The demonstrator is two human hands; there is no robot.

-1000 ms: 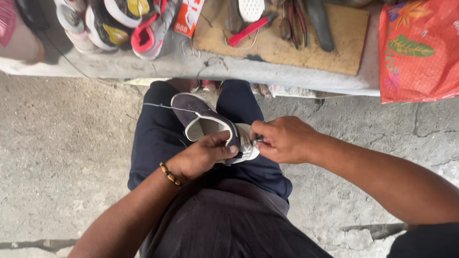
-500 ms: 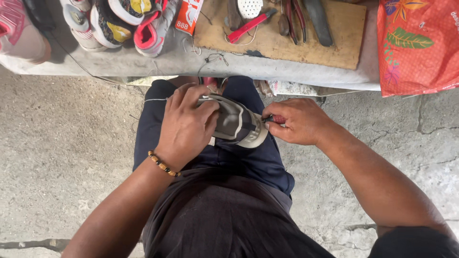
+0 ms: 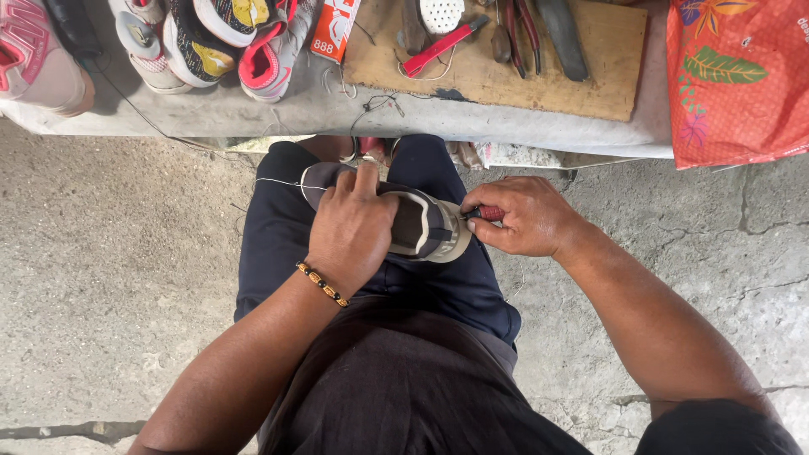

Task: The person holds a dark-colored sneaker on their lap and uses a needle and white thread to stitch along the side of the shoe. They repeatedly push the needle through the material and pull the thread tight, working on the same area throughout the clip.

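Note:
A dark grey sneaker with a pale sole (image 3: 421,227) lies sole-up across my lap, held between my knees. My left hand (image 3: 354,227) presses flat over its middle and grips it; a beaded bracelet circles that wrist. My right hand (image 3: 522,217) is closed on a red-handled awl (image 3: 489,213) whose tip meets the shoe's heel end. A thin white thread (image 3: 282,181) runs from the shoe's toe out to the left over my thigh.
A low bench (image 3: 253,109) ahead carries several colourful sneakers (image 3: 202,42), a wooden board (image 3: 506,72) with hand tools and a red-handled tool (image 3: 438,52). An orange flowered bag (image 3: 737,76) hangs at the right. Cracked concrete floor lies on both sides.
My left hand slid from the shoe's near edge up over its top. The shoe turned more sole-up, and my right hand moved right to the heel with the awl.

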